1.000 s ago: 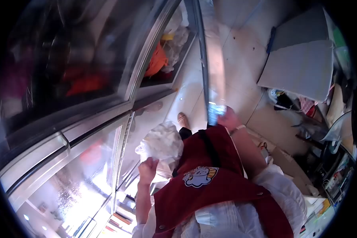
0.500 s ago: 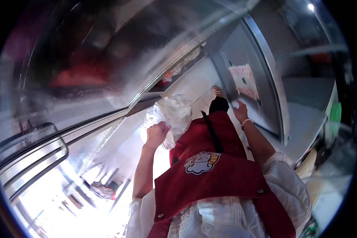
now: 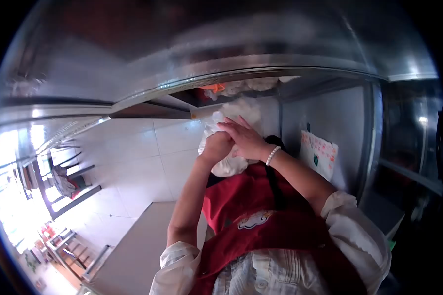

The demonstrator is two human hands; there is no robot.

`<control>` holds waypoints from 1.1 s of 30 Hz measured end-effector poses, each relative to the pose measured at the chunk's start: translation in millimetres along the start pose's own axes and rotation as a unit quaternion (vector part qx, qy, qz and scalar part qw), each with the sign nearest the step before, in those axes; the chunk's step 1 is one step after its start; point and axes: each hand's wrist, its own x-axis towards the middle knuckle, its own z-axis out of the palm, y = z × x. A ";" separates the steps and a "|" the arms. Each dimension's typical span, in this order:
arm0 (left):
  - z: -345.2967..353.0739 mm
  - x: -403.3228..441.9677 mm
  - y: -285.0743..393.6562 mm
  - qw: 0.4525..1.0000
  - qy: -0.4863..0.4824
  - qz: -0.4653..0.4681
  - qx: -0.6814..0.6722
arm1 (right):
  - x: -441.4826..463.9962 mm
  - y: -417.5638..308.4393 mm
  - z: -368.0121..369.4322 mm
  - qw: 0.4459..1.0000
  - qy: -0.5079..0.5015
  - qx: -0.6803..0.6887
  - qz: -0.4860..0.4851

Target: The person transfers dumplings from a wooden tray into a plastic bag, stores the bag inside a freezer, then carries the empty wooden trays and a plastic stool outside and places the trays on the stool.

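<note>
A bulging, translucent white plastic bag (image 3: 245, 109) is held just beyond the dark red cloth apron (image 3: 241, 196), its gathered part gripped in the closed left hand (image 3: 217, 149), while the right hand (image 3: 248, 140) is laid across with fingers outstretched — whether any plastic is pinched by it cannot be told. Beyond the bag the view is crossed by a long, shiny metal edge (image 3: 202, 79), and the right side is bounded by an upright grey panel (image 3: 347, 118) — open room is offered leftward, over the pale tiled floor (image 3: 128, 162).
</note>
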 end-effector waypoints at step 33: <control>30.3 384.7 -272.0 0.885 0.458 0.057 0.070 | -48.6 213.7 211.1 0.931 0.113 0.304 0.165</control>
